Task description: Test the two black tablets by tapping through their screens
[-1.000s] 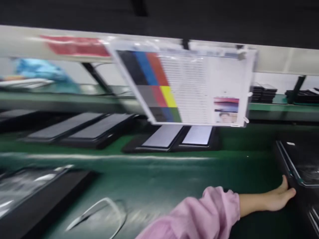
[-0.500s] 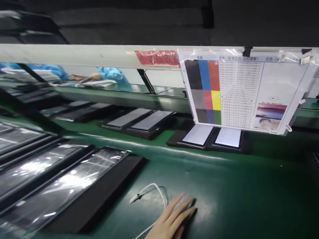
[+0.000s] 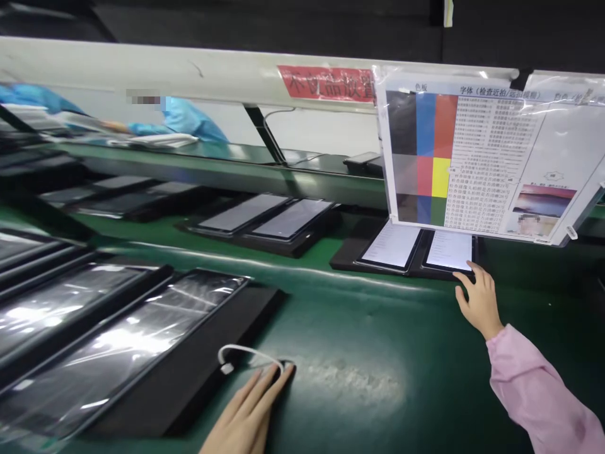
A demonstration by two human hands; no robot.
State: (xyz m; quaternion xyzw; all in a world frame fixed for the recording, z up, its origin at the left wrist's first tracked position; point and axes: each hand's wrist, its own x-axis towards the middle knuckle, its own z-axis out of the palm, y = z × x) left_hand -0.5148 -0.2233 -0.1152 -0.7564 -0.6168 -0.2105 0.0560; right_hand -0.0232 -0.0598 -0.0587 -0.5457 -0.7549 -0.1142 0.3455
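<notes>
My left hand (image 3: 248, 416) lies flat on the green belt (image 3: 378, 340) at the bottom, fingers stretched over a small dark object, next to a white cable (image 3: 241, 356). My right hand (image 3: 477, 299), in a pink sleeve, reaches forward and touches the near corner of a black tray (image 3: 350, 255) that holds two lit white-screen tablets (image 3: 394, 246). Its fingers rest by the right tablet (image 3: 449, 250). Neither hand grips anything.
A colour test chart (image 3: 477, 157) hangs from a white rail (image 3: 165, 69) above the lit tablets. Trays of dark tablets (image 3: 108, 340) line the left side and another pair (image 3: 265, 217) lies farther back. A person in blue (image 3: 189, 120) works beyond the rail.
The view has shifted left and steadied. My right hand came back into view and reached up to the tray of lit tablets. My left hand stayed on the belt by the cable.
</notes>
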